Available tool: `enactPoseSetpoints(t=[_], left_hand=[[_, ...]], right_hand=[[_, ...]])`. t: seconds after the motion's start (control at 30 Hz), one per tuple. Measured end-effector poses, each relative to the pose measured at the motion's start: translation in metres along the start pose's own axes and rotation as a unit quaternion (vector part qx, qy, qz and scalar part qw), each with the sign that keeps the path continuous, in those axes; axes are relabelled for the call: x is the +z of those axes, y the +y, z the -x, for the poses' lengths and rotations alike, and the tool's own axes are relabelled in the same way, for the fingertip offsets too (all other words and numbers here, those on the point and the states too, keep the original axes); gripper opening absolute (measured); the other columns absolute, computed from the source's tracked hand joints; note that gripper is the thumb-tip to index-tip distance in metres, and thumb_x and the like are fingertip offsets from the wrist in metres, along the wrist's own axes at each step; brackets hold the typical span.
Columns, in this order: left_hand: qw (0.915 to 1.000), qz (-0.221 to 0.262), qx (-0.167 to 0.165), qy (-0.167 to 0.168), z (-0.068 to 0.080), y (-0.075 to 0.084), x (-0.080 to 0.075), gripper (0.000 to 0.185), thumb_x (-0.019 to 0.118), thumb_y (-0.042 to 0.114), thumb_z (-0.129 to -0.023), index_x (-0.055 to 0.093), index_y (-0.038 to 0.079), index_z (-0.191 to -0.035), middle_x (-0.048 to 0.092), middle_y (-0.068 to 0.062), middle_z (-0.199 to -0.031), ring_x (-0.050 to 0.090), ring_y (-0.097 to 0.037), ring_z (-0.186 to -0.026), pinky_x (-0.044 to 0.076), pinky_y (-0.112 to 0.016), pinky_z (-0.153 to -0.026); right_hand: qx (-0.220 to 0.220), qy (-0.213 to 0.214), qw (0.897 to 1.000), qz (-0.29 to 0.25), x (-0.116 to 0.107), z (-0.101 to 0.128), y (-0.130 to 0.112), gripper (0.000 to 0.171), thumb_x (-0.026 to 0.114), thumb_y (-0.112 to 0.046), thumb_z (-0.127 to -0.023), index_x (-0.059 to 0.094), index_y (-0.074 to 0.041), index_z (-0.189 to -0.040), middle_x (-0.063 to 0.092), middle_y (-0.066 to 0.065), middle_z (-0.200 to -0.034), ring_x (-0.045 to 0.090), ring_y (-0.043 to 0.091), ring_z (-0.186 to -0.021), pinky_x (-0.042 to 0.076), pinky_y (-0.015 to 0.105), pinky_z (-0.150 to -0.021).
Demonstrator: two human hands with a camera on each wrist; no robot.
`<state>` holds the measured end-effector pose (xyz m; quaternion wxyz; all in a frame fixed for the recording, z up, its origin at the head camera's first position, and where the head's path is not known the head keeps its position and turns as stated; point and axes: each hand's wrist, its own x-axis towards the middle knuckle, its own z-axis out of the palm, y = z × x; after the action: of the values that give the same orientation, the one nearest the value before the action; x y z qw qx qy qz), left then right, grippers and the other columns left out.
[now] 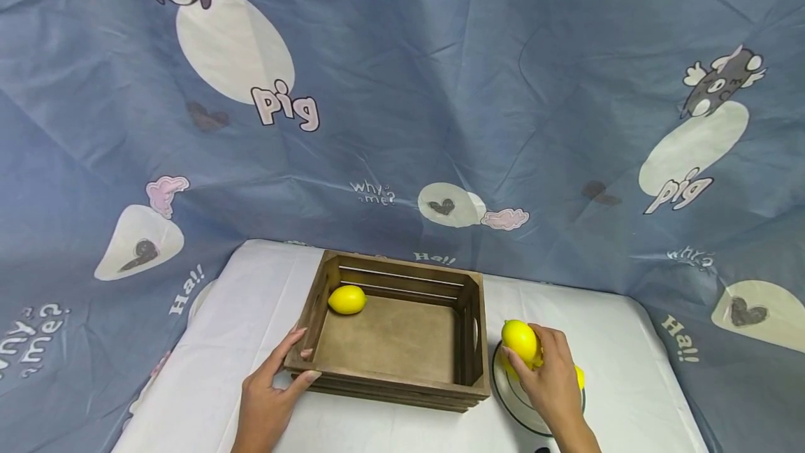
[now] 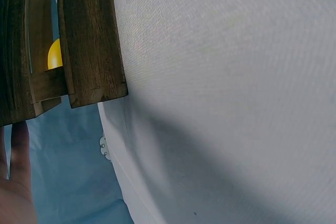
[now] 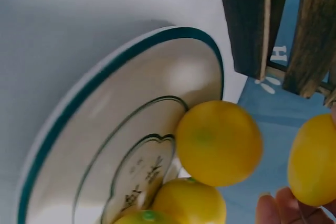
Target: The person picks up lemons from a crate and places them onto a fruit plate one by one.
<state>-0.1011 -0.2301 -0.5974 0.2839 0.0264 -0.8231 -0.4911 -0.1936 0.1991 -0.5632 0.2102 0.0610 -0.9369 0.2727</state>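
Observation:
My left hand (image 1: pixel 270 393) grips the front left corner of a brown slatted wooden crate (image 1: pixel 390 379), thumb on the front and fingers over the side rim. One lemon (image 1: pixel 347 300) lies inside at the crate's back left; the left wrist view shows part of a lemon (image 2: pixel 54 56) through the slats. To the right of the crate, my right hand (image 1: pixel 553 376) pinches another lemon (image 1: pixel 519 340) between thumb and fingers, above a green-rimmed plate (image 3: pixel 152 72). In the right wrist view, several lemons (image 3: pixel 218 142) rest on that plate, beside the held lemon (image 3: pixel 312 161).
A white cloth (image 1: pixel 207 383) covers the table under the crate and plate. Behind it hangs a blue printed curtain (image 1: pixel 390 124), which also runs down both sides. A small dark object (image 1: pixel 542 449) shows at the bottom edge, near the plate.

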Motion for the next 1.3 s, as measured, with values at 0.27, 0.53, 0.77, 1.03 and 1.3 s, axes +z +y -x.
enactPoseSetpoints(t=[0.27, 0.53, 0.77, 1.03, 1.3], left_hand=[[0.9999, -0.011, -0.011, -0.005, 0.001, -0.001, -0.001, 0.077, 0.094, 0.008, -0.077, 0.063, 0.024, -0.146, 0.063, -0.008, -0.144, 0.051, 0.004, -0.131, 0.041, -0.007, -0.103], [1.0000, -0.003, -0.007, -0.001, 0.001, 0.000, 0.000, 0.078, 0.094, 0.005, -0.077, 0.063, 0.024, -0.146, 0.064, -0.007, -0.144, 0.051, 0.005, -0.131, 0.041, -0.007, -0.103], [1.0000, -0.004, -0.009, 0.000, 0.000, 0.000, 0.000, 0.078, 0.094, 0.006, -0.077, 0.063, 0.025, -0.146, 0.063, -0.007, -0.144, 0.051, 0.005, -0.131, 0.040, -0.007, -0.103], [0.9997, -0.009, -0.021, -0.011, 0.002, -0.002, -0.001, 0.076, 0.094, 0.008, -0.078, 0.063, 0.023, -0.146, 0.063, -0.011, -0.145, 0.051, 0.003, -0.132, 0.040, -0.008, -0.104], [0.9995, -0.006, -0.029, -0.012, 0.001, -0.001, 0.000, 0.077, 0.094, 0.010, -0.078, 0.062, 0.024, -0.146, 0.062, -0.007, -0.146, 0.050, 0.005, -0.132, 0.040, -0.008, -0.104]], right_hand=[[0.003, 0.003, 1.000, 0.005, 0.004, 0.004, 0.008, 0.060, 0.095, -0.020, -0.078, 0.064, 0.002, -0.124, 0.060, 0.018, -0.116, 0.060, 0.034, -0.102, 0.054, 0.053, -0.081], [-0.003, 0.008, 1.000, 0.011, 0.006, 0.006, 0.014, 0.060, 0.095, -0.019, -0.077, 0.065, 0.003, -0.123, 0.060, 0.019, -0.116, 0.060, 0.035, -0.102, 0.053, 0.053, -0.082], [0.003, 0.010, 1.000, 0.014, 0.007, 0.007, 0.017, 0.060, 0.095, -0.021, -0.078, 0.064, 0.002, -0.125, 0.060, 0.020, -0.117, 0.059, 0.036, -0.103, 0.053, 0.053, -0.082], [0.015, 0.012, 1.000, 0.020, 0.006, 0.006, 0.018, 0.063, 0.094, -0.020, -0.079, 0.063, 0.004, -0.128, 0.059, 0.022, -0.117, 0.058, 0.037, -0.103, 0.052, 0.053, -0.083], [0.021, 0.009, 0.999, 0.025, 0.006, 0.004, 0.018, 0.064, 0.092, -0.022, -0.082, 0.060, 0.004, -0.131, 0.058, 0.023, -0.118, 0.058, 0.038, -0.103, 0.052, 0.053, -0.085]])
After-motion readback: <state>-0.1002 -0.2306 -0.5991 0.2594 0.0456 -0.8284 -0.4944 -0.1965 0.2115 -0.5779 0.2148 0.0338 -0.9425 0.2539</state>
